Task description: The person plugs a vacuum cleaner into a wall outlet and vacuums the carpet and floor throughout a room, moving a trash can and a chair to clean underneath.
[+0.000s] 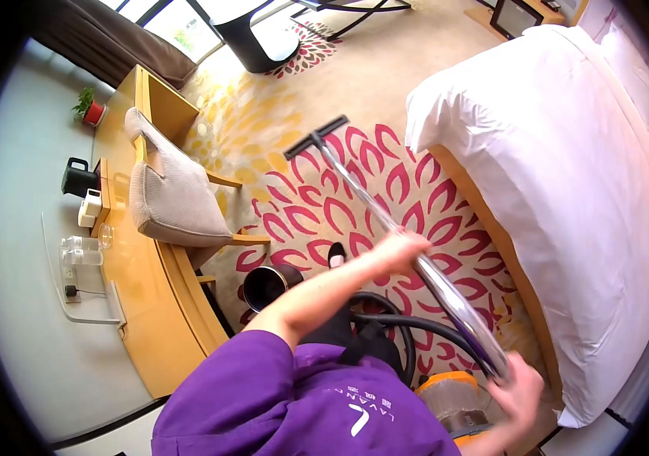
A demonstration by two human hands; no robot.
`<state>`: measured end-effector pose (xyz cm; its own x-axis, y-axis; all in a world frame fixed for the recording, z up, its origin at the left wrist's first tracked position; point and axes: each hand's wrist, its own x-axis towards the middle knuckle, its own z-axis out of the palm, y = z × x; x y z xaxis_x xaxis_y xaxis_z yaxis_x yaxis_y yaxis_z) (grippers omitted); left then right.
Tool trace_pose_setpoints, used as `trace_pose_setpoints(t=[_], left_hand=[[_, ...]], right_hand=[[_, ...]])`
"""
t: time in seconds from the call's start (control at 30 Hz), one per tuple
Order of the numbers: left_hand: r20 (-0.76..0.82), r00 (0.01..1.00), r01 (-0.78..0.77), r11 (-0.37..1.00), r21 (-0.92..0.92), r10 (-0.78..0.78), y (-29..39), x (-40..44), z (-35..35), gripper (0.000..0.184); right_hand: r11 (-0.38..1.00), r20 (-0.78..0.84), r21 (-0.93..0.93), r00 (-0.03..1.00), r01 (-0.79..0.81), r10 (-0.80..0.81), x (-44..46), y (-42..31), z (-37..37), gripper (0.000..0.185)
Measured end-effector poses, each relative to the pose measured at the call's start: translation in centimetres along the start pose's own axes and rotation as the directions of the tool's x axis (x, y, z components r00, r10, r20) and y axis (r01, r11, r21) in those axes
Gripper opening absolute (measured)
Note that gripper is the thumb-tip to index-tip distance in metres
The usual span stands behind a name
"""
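Observation:
Both my hands grip the chrome vacuum cleaner wand [446, 292], which runs slantwise over the patterned carpet [355, 220]. Partway along the tube, my left hand [404, 249] is wrapped round it. At the near end, my right hand [518, 389] is closed round the wand close to where the black hose [446, 327] joins. The wide black floor head [316, 137] is at the far end, over the carpet between chair and bed. Beside my right hand, low in view, is the orange and grey vacuum body [450, 399], partly hidden by my arm.
On the left, a cushioned chair [176, 190] stands against the wooden desk [138, 281]. A dark waste bin [271, 285] sits near my foot. The bed [544, 182] with white bedding fills the right. A black side table [252, 45] stands by the window.

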<state>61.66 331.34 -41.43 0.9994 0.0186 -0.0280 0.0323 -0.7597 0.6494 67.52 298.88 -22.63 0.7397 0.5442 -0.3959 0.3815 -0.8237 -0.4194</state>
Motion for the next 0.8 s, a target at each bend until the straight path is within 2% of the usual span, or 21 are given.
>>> trace_pose_setpoints(t=[0.03,0.07,0.1,0.13,0.17,0.2,0.27,0.3,0.33,0.37,0.4,0.43,0.47,0.5,0.53,0.57,0.6,0.67,0.73,0.8], left_hand=[[-0.043,0.996,0.078,0.996,-0.039,-0.079,-3.6,-0.8,-1.1,0.031],[-0.124,0.977,0.181,0.983,0.044,-0.174,-7.5,-2.4,-1.3,0.031],[-0.224,0.928,0.312,0.949,0.029,-0.298,-11.4,-4.4,-1.3,0.033],[-0.179,0.903,0.41,0.908,0.09,-0.39,-14.8,-6.3,-2.2,0.036],[-0.201,0.852,0.501,0.864,0.048,-0.483,-18.8,-8.5,-1.9,0.041],[-0.068,0.746,0.666,0.736,0.124,-0.663,-18.9,-9.7,-4.5,0.045],[-0.065,0.759,0.646,0.737,0.2,-0.647,-20.2,-11.1,-5.6,0.045],[-0.112,0.835,0.55,0.823,0.144,-0.539,-21.1,-11.2,-4.5,0.039],[-0.124,0.871,0.489,0.863,0.127,-0.475,-20.9,-10.8,-3.1,0.032],[-0.254,0.908,0.355,0.934,0.048,-0.332,-20.6,-9.8,-0.2,0.028],[-0.094,0.922,0.383,0.919,0.089,-0.375,-15.5,-7.8,-2.5,0.028],[-0.142,0.938,0.315,0.948,-0.038,-0.317,-12.3,-6.4,-2.2,0.026],[-0.138,0.968,0.191,0.974,-0.125,-0.208,-9.7,-4.4,-1.1,0.026],[-0.132,0.987,0.067,0.975,-0.214,-0.096,-7.0,-2.5,0.0,0.026],[-0.17,0.985,-0.043,0.961,-0.274,-0.004,-4.5,-1.2,0.7,0.027],[-0.164,0.984,-0.132,0.919,-0.372,0.075,-1.9,-1.0,-2.8,0.028],[-0.189,0.974,-0.204,0.841,-0.5,0.123,-0.4,-0.8,-4.8,0.036],[-0.287,0.934,-0.354,0.658,-0.664,0.213,0.1,-0.5,-8.0,0.052],[-0.548,0.817,-0.494,0.71,-0.502,0.181,-2.3,-1.5,-14.1,0.06],[-0.653,0.75,-0.377,0.878,-0.294,0.104,-7.9,-5.0,-24.3,0.063]], right_hand=[[0.998,0.051,-0.046,0.998,0.036,-0.033,2.9,-2.5,2.4,0.038],[0.988,0.137,-0.062,0.982,0.142,-0.132,5.7,-4.6,5.1,0.043],[0.978,0.225,-0.039,0.955,0.204,-0.19,8.3,-6.4,8.3,0.046],[0.956,0.308,-0.115,0.925,0.269,-0.223,10.3,-8.9,11.3,0.046],[0.946,0.367,-0.075,0.891,0.315,-0.267,11.6,-11.4,13.9,0.042],[0.938,0.442,-0.114,0.862,0.327,-0.247,12.6,-13.8,16.0,0.045],[0.933,0.531,-0.138,0.82,0.333,-0.214,12.4,-16.3,16.6,0.044],[0.941,0.465,-0.049,0.842,0.334,-0.274,11.8,-15.4,16.2,0.044],[0.969,0.466,-0.069,0.866,0.239,-0.181,11.5,-15.1,14.4,0.047],[0.974,0.408,-0.081,0.899,0.209,-0.159,10.9,-13.5,12.8,0.046],[0.993,0.389,-0.106,0.921,0.05,-0.005,10.1,-12.9,9.5,0.041],[0.982,0.326,-0.18,0.938,-0.063,0.12,8.9,-12.9,5.9,0.036],[0.926,0.267,-0.371,0.948,-0.066,0.174,7.6,-12.7,2.1,0.034],[0.879,0.237,-0.471,0.948,-0.077,0.211,6.0,-11.1,-1.7,0.034],[0.898,0.138,-0.408,0.961,-0.166,0.24,4.0,-11.7,-5.0,0.028],[0.866,0.132,-0.426,0.93,-0.26,0.344,2.1,-14.6,-9.6,0.028],[0.728,0.074,-0.66,0.948,-0.187,0.31,1.2,-18.7,-12.0,0.026],[0.665,0.008,-0.716,0.95,-0.212,0.312,1.0,-27.5,-15.5,0.025],[0.604,-0.077,-0.756,0.95,-0.254,0.303,1.2,-34.0,-17.3,0.024],[0.566,-0.056,-0.824,0.998,-0.025,-0.037,2.9,-35.4,-19.1,0.019]])
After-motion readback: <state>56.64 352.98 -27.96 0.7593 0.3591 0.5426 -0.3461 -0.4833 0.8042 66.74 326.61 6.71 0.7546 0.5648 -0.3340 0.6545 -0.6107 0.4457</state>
